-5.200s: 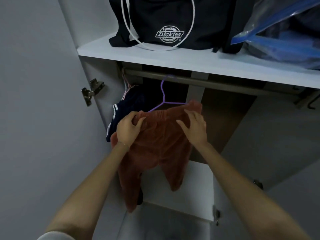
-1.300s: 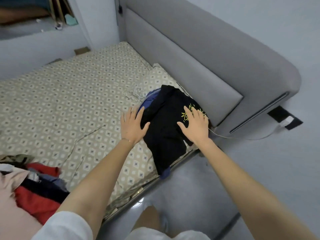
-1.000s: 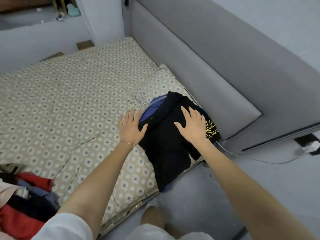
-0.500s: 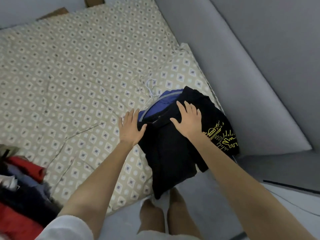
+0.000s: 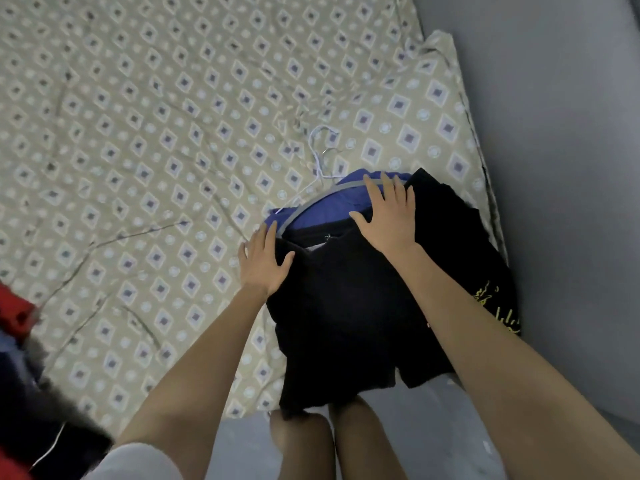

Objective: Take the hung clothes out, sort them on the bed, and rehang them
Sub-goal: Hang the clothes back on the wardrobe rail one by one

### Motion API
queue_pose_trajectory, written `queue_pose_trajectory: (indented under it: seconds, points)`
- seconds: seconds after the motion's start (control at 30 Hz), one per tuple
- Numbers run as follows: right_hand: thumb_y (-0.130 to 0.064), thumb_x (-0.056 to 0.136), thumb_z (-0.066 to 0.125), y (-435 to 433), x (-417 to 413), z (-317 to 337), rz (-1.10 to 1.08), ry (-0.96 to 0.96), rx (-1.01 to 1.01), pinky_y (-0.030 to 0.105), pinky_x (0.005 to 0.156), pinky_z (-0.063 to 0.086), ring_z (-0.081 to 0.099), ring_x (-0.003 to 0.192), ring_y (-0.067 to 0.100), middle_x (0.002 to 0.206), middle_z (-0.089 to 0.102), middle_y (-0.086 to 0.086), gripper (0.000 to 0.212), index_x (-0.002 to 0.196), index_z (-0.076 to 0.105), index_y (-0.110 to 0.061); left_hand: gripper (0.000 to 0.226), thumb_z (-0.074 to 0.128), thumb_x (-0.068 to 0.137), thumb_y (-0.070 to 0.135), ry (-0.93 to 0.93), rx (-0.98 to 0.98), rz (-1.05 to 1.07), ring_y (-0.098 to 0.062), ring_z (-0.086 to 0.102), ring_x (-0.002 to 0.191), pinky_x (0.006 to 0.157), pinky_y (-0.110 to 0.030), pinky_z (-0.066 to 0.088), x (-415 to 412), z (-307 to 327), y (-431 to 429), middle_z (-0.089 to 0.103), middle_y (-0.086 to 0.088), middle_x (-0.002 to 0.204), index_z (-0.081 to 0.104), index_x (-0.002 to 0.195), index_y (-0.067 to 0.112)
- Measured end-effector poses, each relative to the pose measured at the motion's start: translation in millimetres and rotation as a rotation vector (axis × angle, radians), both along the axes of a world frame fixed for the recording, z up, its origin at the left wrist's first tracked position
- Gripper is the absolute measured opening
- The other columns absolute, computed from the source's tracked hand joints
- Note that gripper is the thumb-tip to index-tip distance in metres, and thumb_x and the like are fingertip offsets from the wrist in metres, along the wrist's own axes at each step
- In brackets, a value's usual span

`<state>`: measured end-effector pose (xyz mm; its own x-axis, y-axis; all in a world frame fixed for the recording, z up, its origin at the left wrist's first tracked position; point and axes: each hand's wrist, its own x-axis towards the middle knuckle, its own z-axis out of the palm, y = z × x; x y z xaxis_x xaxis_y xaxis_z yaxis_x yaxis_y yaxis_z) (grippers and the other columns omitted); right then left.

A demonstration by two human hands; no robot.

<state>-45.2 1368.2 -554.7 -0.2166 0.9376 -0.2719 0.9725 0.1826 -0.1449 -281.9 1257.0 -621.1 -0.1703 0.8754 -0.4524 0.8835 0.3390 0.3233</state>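
Left hand (image 5: pixel 265 261) is spread flat on the left edge of the black t-shirt with yellow print (image 5: pixel 346 306). My right hand (image 5: pixel 388 216) is flat near its collar, fingertips on the blue garment with grey trim (image 5: pixel 332 206) underneath. The stack sits at the corner of the patterned bed (image 5: pixel 138 150), running away from me, and its hem hangs off the edge. The thin white wire hanger hook (image 5: pixel 320 150) pokes out the far end, closer to my right hand.

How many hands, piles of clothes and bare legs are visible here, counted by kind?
Hands: 2, the left hand and the right hand, both open.
Piles of clothes: 2, the black and blue stack under the hands and the blurred red and dark heap at the left edge.
Bare legs: 2.
Total: 6.
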Motion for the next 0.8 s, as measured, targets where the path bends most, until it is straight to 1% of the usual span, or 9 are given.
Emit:
queue_pose_trajectory:
  seconds: [0.1,0.2,0.33,0.4,0.47,0.53,0.63,0.73,0.8]
  points:
    - [-0.053,0.095,0.049,13,4,-20,0.044,-0.041,0.030,0.053,0.119,0.005,0.015,0.148,0.037,0.159,0.024,0.016,0.073,0.155,0.023,-0.021,0.072,0.041,0.100,0.052,-0.058,0.003,0.047,-0.020,0.012,0.152,0.121,-0.049,0.009,4,-19,12,0.011,0.000,0.166,0.009,0.158,0.025]
    - [-0.051,0.095,0.051,16,5,-33,0.068,-0.065,0.047,0.054,0.119,0.004,0.021,0.146,0.037,0.157,0.029,0.017,0.071,0.154,0.027,-0.020,0.069,0.042,0.101,0.050,-0.100,0.027,0.087,-0.020,0.016,0.151,0.121,-0.048,0.012,9,-31,21,0.017,-0.001,0.165,0.012,0.158,0.024]
    - [-0.043,0.093,0.058,21,4,-39,0.065,-0.080,0.098,0.056,0.119,0.013,0.035,0.136,0.042,0.146,0.041,0.022,0.066,0.149,0.038,-0.014,0.064,0.042,0.102,0.045,-0.178,0.020,0.109,-0.027,0.030,0.144,0.118,-0.050,0.018,15,-40,28,0.036,-0.005,0.155,0.017,0.157,0.023]
    - [-0.040,0.091,0.062,23,5,-40,0.054,-0.085,0.128,0.056,0.117,0.019,0.043,0.127,0.043,0.137,0.048,0.023,0.060,0.141,0.048,-0.009,0.062,0.042,0.103,0.044,-0.197,0.011,0.129,-0.031,0.034,0.141,0.114,-0.051,0.024,16,-43,30,0.038,-0.008,0.153,0.022,0.156,0.020]
    - [-0.036,0.087,0.068,25,5,-38,0.050,-0.109,0.162,0.056,0.109,0.032,0.051,0.114,0.042,0.123,0.055,0.023,0.050,0.127,0.058,-0.007,0.062,0.043,0.102,0.044,-0.195,-0.002,0.142,-0.033,0.034,0.141,0.112,-0.051,0.027,15,-44,31,0.037,-0.010,0.153,0.026,0.155,0.017]
    - [-0.034,0.083,0.072,25,5,-33,0.031,-0.152,0.200,0.051,0.094,0.044,0.056,0.099,0.040,0.107,0.059,0.021,0.040,0.111,0.063,-0.006,0.062,0.042,0.102,0.045,-0.193,-0.015,0.130,-0.034,0.034,0.141,0.114,-0.052,0.027,15,-45,32,0.037,-0.011,0.153,0.026,0.155,0.017]
    - [-0.031,0.083,0.073,23,6,-26,0.000,-0.118,0.236,0.047,0.076,0.045,0.055,0.089,0.038,0.093,0.057,0.019,0.029,0.093,0.062,-0.006,0.062,0.039,0.104,0.044,-0.202,-0.063,0.131,-0.034,0.032,0.142,0.117,-0.052,0.021,15,-45,33,0.037,-0.010,0.153,0.022,0.156,0.017]
    - [-0.031,0.085,0.071,18,9,-17,-0.007,-0.042,0.261,0.044,0.067,0.042,0.055,0.082,0.038,0.085,0.055,0.018,0.027,0.085,0.060,-0.006,0.057,0.038,0.104,0.043,-0.226,-0.026,0.138,-0.038,0.042,0.132,0.110,-0.052,0.033,11,-41,27,0.046,-0.015,0.143,0.029,0.154,0.017]
    - [-0.033,0.090,0.066,13,10,-6,-0.023,-0.015,0.227,0.044,0.068,0.040,0.054,0.084,0.038,0.089,0.055,0.017,0.028,0.088,0.060,-0.006,0.049,0.038,0.105,0.040,-0.247,0.007,0.131,-0.039,0.045,0.125,0.101,-0.049,0.040,5,-29,22,0.049,-0.017,0.135,0.038,0.148,0.018]
